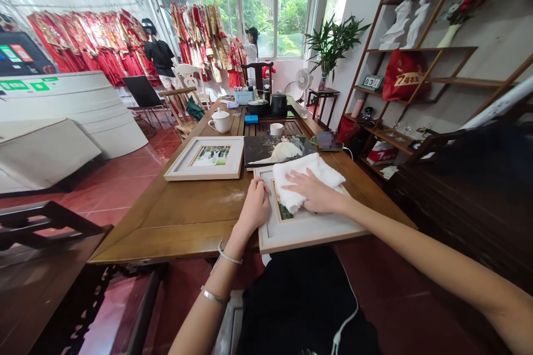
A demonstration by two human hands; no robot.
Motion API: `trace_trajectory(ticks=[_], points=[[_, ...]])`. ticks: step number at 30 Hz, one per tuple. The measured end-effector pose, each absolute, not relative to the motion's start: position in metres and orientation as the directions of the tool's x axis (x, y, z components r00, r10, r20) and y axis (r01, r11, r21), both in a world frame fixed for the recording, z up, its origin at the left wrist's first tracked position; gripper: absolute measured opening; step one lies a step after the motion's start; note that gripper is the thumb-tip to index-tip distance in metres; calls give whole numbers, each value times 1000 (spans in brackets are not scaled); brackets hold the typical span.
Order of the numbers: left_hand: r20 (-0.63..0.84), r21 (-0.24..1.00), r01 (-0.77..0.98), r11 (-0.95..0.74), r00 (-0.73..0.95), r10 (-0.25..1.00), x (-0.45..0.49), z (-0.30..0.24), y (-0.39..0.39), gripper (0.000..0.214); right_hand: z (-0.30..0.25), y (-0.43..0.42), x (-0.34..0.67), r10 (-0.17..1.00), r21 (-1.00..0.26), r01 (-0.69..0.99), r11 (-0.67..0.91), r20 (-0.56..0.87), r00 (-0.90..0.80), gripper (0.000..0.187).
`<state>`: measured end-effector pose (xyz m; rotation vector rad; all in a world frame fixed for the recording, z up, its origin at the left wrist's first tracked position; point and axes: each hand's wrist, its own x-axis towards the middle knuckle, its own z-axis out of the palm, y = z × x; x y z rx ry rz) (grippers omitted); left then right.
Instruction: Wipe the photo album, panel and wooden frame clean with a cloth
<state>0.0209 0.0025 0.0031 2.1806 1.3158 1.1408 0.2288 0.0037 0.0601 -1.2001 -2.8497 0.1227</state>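
While one white cloth [325, 170] is pressed by the right hand [313, 191] onto the near picture frame [310, 236], that frame's left edge is gripped by the left hand [256, 205], with its fingers curled closed. The right hand is spread open over the cloth; whether any fold is pinched cannot be told. Two bracelets [230, 257] are worn on the left forearm.

Two picture frames are counted: the near one is held at the table's near edge, and the second frame [211, 155] is laid farther off to its left. Beyond the near one, one dark photo panel [260, 148] is set. Farther along, one white teapot [220, 121], one white cup [276, 129] and one blue box [251, 119] are arranged.

The brown wooden table [200, 208] is marked by one pale patch. Red tiles [125, 175] are laid underneath. Two rows of red and gold garments [89, 39] are hung near the windows [256, 5], where two people [159, 55] are seen. Two white statuettes [398, 25] are displayed on the shelves [452, 51].
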Motion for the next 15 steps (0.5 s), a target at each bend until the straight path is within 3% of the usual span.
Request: trace_trajectory(ticks=[9, 15], points=[[468, 646, 560, -518, 246, 849, 20, 2, 2, 26, 83, -71, 240, 572, -338, 569, 749, -104, -814, 72], [455, 643, 574, -507, 246, 856, 20, 3, 1, 26, 101, -92, 250, 577, -342, 588, 733, -146, -803, 74]])
